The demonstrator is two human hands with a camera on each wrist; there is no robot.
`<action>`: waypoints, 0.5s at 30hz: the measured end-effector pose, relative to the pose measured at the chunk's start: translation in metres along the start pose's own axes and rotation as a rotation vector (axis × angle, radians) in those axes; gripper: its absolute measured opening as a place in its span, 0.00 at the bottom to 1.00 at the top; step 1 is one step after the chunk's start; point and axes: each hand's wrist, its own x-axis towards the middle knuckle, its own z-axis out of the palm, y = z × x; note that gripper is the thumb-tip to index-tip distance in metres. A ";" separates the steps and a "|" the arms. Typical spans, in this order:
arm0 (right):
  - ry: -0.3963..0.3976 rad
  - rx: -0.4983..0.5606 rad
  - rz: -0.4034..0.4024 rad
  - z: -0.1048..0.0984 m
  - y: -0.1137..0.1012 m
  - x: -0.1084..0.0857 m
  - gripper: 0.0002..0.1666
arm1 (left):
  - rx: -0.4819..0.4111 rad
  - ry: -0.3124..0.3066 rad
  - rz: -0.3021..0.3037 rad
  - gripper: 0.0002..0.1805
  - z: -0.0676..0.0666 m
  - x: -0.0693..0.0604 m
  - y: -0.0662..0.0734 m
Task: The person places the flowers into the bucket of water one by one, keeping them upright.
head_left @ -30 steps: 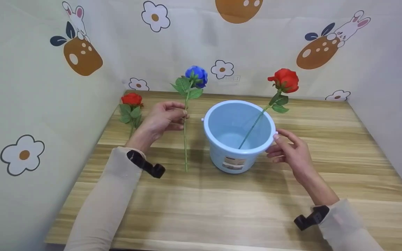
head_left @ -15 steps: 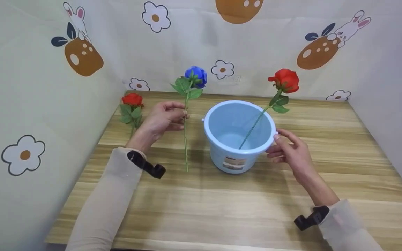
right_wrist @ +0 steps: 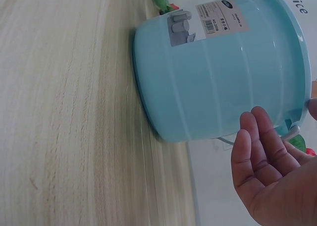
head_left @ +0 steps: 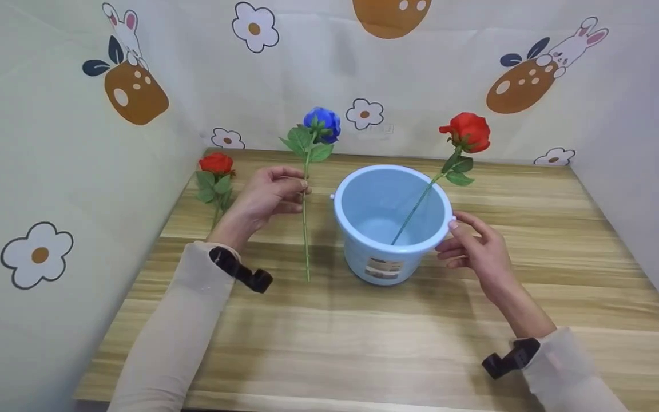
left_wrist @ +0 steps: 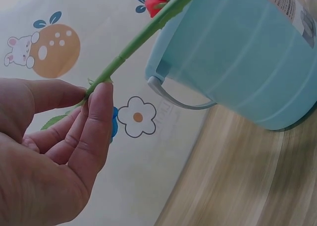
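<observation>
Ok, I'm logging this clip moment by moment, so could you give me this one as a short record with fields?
Container: light-blue round plastic bucket, upright on the wood-grain table
Left hand: pinches the stem of a blue rose with green leaves, left of the bucket
Right hand: holds the bucket's rim at its right side
In bucket: one red rose with a green stem, leaning right, bloom above the rim
Elsewhere: a second red rose toward the table's left edge, lower stem hidden

The label [right_wrist: 222,18] on the bucket [right_wrist: 203,84] reads "NO.2018"; the wall [right_wrist: 213,181], "Juice".
</observation>
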 end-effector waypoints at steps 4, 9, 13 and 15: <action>-0.003 -0.003 0.002 0.000 0.000 0.000 0.32 | -0.008 0.007 -0.007 0.14 0.001 0.000 0.001; -0.003 -0.004 0.003 0.000 0.000 0.000 0.32 | -0.021 0.011 -0.008 0.15 0.003 0.000 0.001; 0.000 -0.001 0.006 0.000 -0.001 0.000 0.32 | -0.036 0.010 -0.008 0.15 0.003 0.001 0.002; 0.003 0.000 0.009 0.000 -0.001 0.000 0.32 | -0.040 0.010 -0.011 0.13 0.003 0.001 0.002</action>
